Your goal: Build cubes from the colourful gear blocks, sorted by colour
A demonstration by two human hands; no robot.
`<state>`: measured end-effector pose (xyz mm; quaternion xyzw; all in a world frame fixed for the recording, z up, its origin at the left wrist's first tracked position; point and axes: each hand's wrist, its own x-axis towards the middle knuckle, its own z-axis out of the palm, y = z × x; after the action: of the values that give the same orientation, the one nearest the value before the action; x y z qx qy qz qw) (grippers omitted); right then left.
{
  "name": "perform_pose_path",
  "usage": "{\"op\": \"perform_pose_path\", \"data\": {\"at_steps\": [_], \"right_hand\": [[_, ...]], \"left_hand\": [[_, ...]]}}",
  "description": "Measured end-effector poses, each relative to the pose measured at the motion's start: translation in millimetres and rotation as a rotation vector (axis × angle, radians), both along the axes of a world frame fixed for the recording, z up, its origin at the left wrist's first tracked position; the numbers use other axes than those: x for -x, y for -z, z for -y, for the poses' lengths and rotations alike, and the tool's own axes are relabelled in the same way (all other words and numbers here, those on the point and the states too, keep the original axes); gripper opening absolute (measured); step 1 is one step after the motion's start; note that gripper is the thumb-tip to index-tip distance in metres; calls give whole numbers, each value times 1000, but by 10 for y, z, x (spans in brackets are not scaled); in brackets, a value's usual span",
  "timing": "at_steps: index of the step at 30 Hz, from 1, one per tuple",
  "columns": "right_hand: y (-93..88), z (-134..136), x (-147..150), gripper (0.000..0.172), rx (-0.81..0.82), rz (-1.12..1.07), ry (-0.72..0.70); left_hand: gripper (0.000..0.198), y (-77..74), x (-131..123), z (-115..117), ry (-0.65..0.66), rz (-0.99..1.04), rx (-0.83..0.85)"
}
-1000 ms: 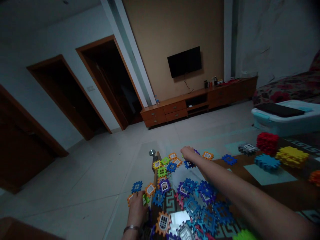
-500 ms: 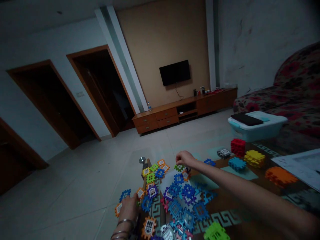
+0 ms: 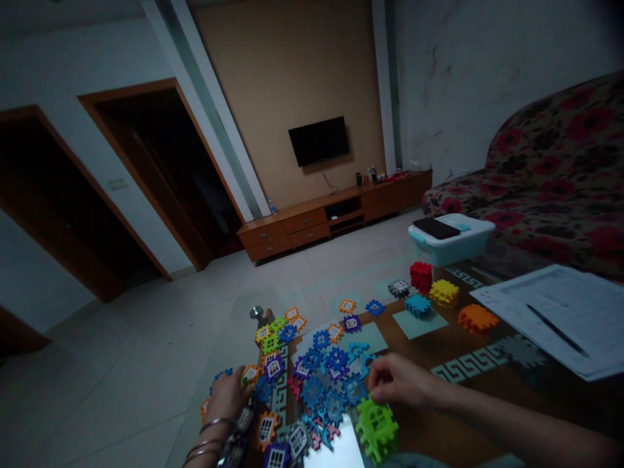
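Lime-green toy block (image 3: 377, 429), red-flowered sofa (image 3: 550, 149)

A green plastic tile cube (image 3: 377, 429) was touched by the right hand (image 3: 400, 382). The left hand (image 3: 227, 395) was laid among scattered tiles (image 3: 312, 390).

Nothing readable — the printed sheets (image 3: 550, 312) are too blurred.

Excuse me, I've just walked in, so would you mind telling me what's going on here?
A person is working with interlocking plastic window-pattern tiles on a patterned table. Their right hand is on top of a green stack of tiles, while their left hand rests at the edge of a heap of loose plastic tiles. Farther along stand a red stack, a yellow stack and an orange stack. Printed papers lie to the right.
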<state>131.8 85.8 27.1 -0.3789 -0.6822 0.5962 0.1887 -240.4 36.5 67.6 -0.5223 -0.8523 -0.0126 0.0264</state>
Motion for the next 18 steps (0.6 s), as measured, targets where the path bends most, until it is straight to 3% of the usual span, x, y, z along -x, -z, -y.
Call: {"op": "perform_pose_path", "data": {"at_steps": [4, 7, 12, 18], "right_hand": [[36, 51, 52, 7, -25, 16, 21], [61, 49, 97, 8, -86, 42, 18], [109, 39, 107, 8, -204, 17, 20], [84, -37, 4, 6, -274, 25, 115]], "left_hand": [[46, -232, -283, 57, 139, -72, -9], [47, -281, -572, 143, 229, 9, -106], [50, -91, -1151, 375, 445, 243, -203], [55, 158, -1885, 523, 640, 360, -126]]}}
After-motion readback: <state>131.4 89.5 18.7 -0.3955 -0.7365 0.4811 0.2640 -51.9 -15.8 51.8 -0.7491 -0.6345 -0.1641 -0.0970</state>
